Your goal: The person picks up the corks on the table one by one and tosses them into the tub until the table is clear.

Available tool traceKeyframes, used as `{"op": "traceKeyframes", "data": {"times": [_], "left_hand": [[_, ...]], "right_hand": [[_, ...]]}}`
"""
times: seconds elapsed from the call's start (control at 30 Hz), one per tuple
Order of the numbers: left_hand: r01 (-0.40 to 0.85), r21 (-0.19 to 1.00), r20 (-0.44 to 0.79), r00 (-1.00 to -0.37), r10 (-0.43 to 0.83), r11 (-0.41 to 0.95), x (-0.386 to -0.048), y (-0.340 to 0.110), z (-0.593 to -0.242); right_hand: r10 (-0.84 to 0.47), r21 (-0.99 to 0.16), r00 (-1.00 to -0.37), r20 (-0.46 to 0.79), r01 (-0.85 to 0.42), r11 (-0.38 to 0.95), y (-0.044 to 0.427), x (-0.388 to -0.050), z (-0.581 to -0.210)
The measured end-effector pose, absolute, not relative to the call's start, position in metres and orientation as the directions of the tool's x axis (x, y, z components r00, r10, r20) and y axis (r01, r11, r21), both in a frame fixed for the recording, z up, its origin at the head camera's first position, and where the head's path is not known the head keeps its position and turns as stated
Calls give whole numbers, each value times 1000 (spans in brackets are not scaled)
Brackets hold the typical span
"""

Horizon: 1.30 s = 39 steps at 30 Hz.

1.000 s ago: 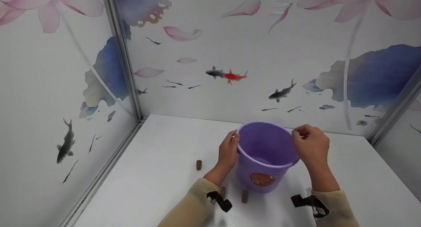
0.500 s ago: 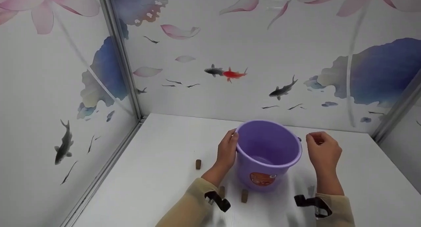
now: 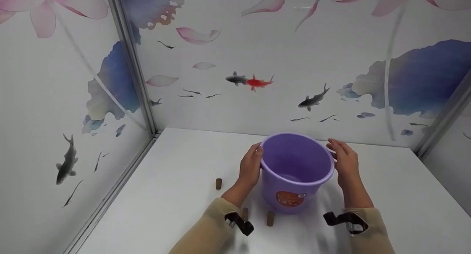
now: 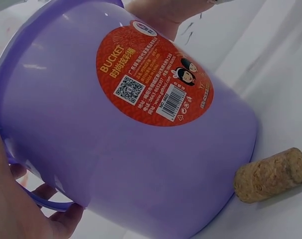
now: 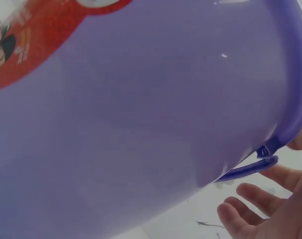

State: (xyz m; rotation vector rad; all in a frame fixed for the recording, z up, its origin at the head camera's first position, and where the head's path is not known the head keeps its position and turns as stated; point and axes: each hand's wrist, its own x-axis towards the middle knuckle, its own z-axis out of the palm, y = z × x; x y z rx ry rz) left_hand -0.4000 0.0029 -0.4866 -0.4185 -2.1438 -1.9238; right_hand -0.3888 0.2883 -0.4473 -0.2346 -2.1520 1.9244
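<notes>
A purple bucket (image 3: 269, 189) with a red label (image 4: 153, 74) stands upright on the white table. My left hand (image 3: 250, 167) grips its left side below the rim; in the left wrist view that hand (image 4: 26, 211) has its fingers around the purple handle (image 4: 54, 205). At the bucket's right side is my right hand (image 3: 347, 163). The right wrist view shows this hand (image 5: 278, 204) with spread, loosely bent fingers by the handle's end (image 5: 245, 171) and the thumb partly hidden at the rim.
One brown cork (image 3: 219, 184) stands left of the bucket. Another cork (image 3: 270, 218) is close to its front, also visible in the left wrist view (image 4: 270, 176), and a third (image 3: 245, 214) is partly behind the left wrist camera. White printed panels (image 3: 206, 114) enclose the table (image 3: 176, 165).
My right hand moved out to the right from the rim with its fingertips together, then came back to the bucket's side with its fingers spread. The left hand has kept its grip.
</notes>
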Motion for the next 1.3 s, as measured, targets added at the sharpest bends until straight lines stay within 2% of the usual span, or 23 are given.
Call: {"op": "traceKeyframes", "data": {"times": [0.17, 0.4, 0.57, 1.0, 1.13, 1.3], "left_hand": [[365, 929, 361, -930, 67, 66, -402, 2, -478], [381, 922, 375, -923, 90, 62, -407, 2, -476], [382, 923, 373, -917, 141, 46, -406, 0, -478], [378, 926, 367, -905, 213, 12, -404, -9, -489], [374, 926, 360, -915, 185, 48, -405, -9, -487], [355, 931, 348, -933, 88, 87, -404, -14, -481]], "right_hand": [[124, -994, -990, 66, -54, 95, 286, -391, -439], [43, -998, -998, 52, -50, 45, 282, -391, -438], [42, -998, -997, 63, -63, -7, 282, -388, -439], [56, -999, -998, 25, -23, 31, 279, -384, -447], [53, -999, -998, 27, -25, 31, 282, -385, -446], [41, -1000, -999, 7, -6, 25, 285, -385, -448]]}}
